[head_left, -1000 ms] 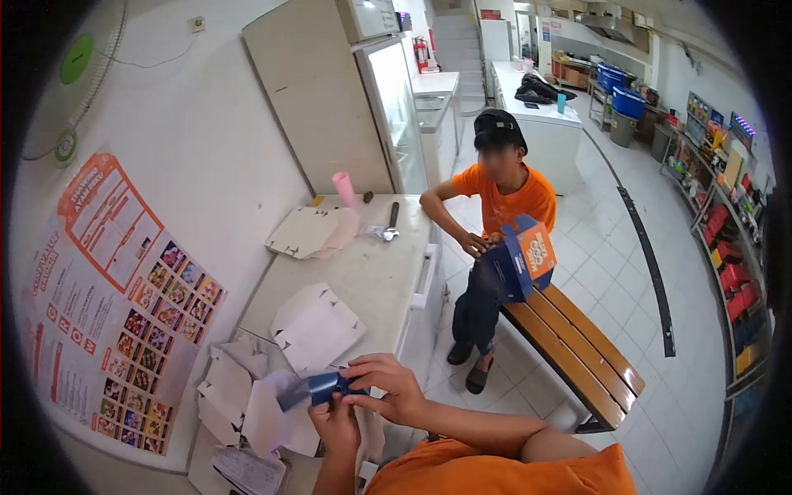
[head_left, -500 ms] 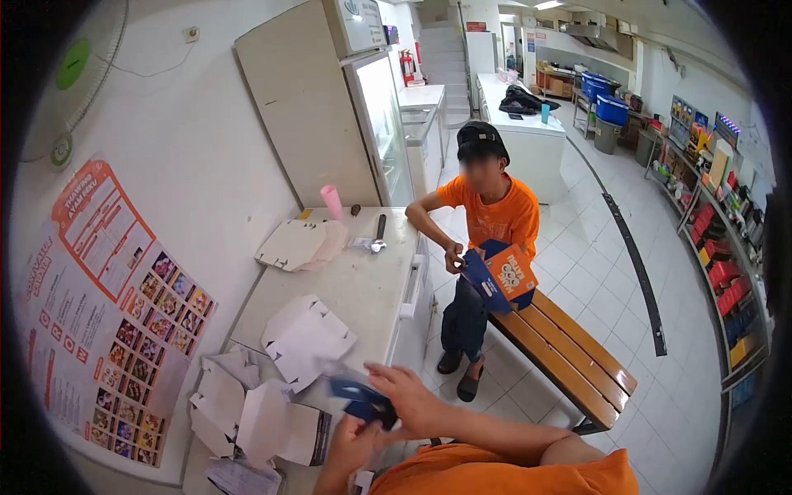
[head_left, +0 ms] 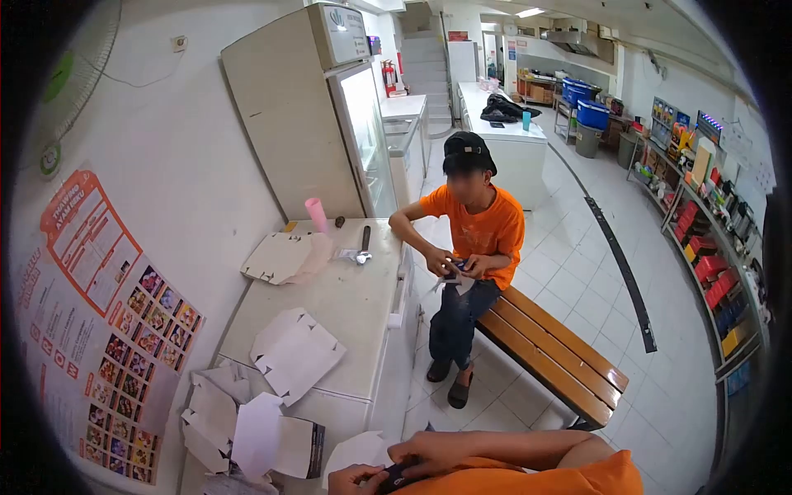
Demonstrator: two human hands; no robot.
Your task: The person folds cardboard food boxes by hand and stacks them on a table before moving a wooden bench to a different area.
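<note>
At the bottom of the view my left hand (head_left: 356,479) and my right hand (head_left: 425,453) are close together on a dark folded cardboard piece (head_left: 398,477), cut off by the frame edge. A pale cardboard flap (head_left: 356,452) shows just beyond my fingers, over the counter's edge. To the left lie folded white boxes (head_left: 257,433) in a loose pile. Farther up the counter (head_left: 334,318) rests a flattened white box (head_left: 297,353).
A person (head_left: 478,223) in orange sits on a wooden bench (head_left: 553,355), holding a small dark cardboard piece. On the counter stand a pink cup (head_left: 316,214), a hammer-like tool (head_left: 364,247) and another white box (head_left: 280,257). A tall fridge (head_left: 289,115) stands behind.
My hands have moved down and toward me with the dark cardboard. The seated person's blue and orange box is now folded small in their hands. The view has shifted slightly.
</note>
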